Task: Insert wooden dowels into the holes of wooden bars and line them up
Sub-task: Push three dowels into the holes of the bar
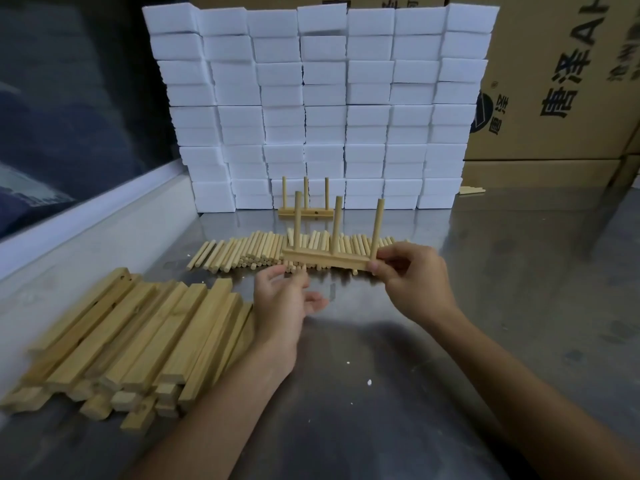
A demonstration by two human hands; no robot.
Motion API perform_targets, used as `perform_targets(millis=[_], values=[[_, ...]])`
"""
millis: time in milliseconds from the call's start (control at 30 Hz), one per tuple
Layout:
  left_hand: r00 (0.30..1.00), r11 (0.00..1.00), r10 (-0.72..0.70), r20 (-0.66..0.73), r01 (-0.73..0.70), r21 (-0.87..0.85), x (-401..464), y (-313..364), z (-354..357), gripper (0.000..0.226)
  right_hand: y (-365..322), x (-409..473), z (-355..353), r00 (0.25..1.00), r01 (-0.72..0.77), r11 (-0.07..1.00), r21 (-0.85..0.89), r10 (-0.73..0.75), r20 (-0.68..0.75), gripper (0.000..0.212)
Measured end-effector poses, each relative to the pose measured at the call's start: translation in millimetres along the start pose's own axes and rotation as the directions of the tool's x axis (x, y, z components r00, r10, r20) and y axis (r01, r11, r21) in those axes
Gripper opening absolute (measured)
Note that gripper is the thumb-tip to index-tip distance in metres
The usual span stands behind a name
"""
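2 bars are done: 1 finished bar [306, 212] stands at 12 o'clock, 1 three-dowel bar [327, 259] pinched by the right hand [412, 278]; left hand [282, 299] loosely open. Piles of bars [138, 337] at 8 o'clock and dowels [242, 252] remain.

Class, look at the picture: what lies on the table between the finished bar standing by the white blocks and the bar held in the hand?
In the head view, the row of loose dowels lies between the finished bar and the held bar.

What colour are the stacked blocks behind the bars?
White blocks, seen best in the head view.
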State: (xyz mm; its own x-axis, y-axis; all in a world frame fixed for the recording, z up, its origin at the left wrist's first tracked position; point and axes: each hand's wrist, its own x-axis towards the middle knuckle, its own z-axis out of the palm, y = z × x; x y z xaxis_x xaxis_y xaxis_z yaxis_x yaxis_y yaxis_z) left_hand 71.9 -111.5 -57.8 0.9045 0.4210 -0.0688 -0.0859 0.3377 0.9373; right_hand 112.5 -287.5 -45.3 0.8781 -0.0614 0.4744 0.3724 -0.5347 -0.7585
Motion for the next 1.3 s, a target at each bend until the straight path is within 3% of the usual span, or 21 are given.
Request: perform_targets(millis=[67, 100, 133, 200, 233, 267, 333, 467, 800, 1300], values=[[0.981, 0.908, 0.183, 0.069, -0.196, 0.371, -5.4, -3.6, -0.4, 0.014, 1.8, 9.5, 1.4, 1.0, -0.022, 1.0, -0.005, 0.022, -0.019, 0.018], [0.941, 0.753, 0.284, 0.185, -0.339, 0.565, -8.1, -5.6, -1.2, 0.009, 2.6, 14.6, 3.6, 0.999, -0.034, 0.999, -0.006, 0.034, -0.021, 0.018], [0.871, 0.51, 0.355, 0.338, -0.484, 0.711, -9.9, -7.7, -2.2, 0.006, 3.3, 20.1, 6.7, 0.999, -0.043, 0.999, -0.009, 0.043, -0.021, 0.017], [0.721, 0.013, 0.365, 0.589, -0.637, 0.771, -11.4, -13.2, -3.3, 0.014, 4.1, 32.0, 12.6, 0.999, -0.048, 0.998, -0.032, 0.048, -0.016, 0.013], [0.7, -0.124, 0.331, 0.633, -0.633, 0.764, -10.8, -15.0, -3.3, 0.025, 4.3, 38.9, 15.9, 0.999, -0.05, 0.998, -0.042, 0.05, -0.008, 0.012], [0.713, -0.192, 0.297, 0.635, -0.607, 0.771, -9.9, -15.7, -3.1, 0.035, 4.9, 46.6, 19.6, 0.999, -0.053, 0.998, -0.046, 0.054, 0.006, 0.011], [0.761, -0.22, 0.234, 0.605, -0.564, 0.796, -4.5, -16.3, -3.1, 0.045, 5.9, 64.3, 28.1, 0.997, -0.073, 0.996, -0.043, 0.075, 0.037, 0.009], [0.816, -0.161, 0.156, 0.557, -0.536, 0.829, 3.4, -19.8, -4.1, 0.038, 11.3, 104.9, 51.2, 0.997, -0.078, 0.995, -0.058, 0.079, 0.022, 0.012], [0.824, -0.15, 0.163, 0.543, -0.524, 0.839, 6.1, -20.8, -2.8, 0.046, 38.3, 182.3, 117.3, 0.996, -0.075, 0.987, -0.139, 0.08, 0.03, 0.011], [0.822, -0.173, 0.207, 0.53, -0.503, 0.847, 5.9, -24.2, -0.4, 0.046, 47.4, 222.6, 152.2, 0.979, -0.01, 0.908, -0.42, 0.095, 0.182, 0.014]])
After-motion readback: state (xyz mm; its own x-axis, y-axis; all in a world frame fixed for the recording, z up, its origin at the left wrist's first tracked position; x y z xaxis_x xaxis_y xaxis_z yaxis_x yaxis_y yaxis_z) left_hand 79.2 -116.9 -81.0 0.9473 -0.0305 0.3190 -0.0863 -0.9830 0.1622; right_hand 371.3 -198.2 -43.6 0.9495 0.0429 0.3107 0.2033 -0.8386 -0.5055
